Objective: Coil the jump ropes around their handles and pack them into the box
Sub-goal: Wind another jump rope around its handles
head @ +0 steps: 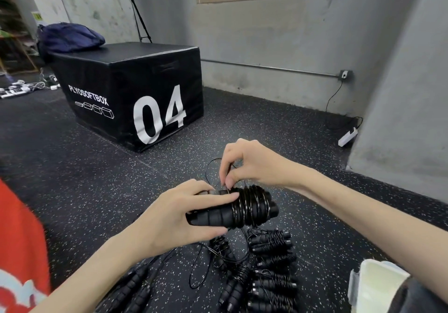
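Above floor [72, 167], handles [218, 215] lie horizontal, ends left-right.

Left hand [180, 215]: grips a pair of black ribbed handles [218, 217], fingers laid over them.
Right hand [252, 164]: pinches the thin black rope [211, 167] just above the coil [252, 206] wound round the handles.
Floor [72, 179]: dark speckled rubber; a heap of coiled jump ropes [269, 271] lies below the hands.
Plastic box [373, 286]: pale, at lower right.
Plyo box [135, 89]: black, marked "04".
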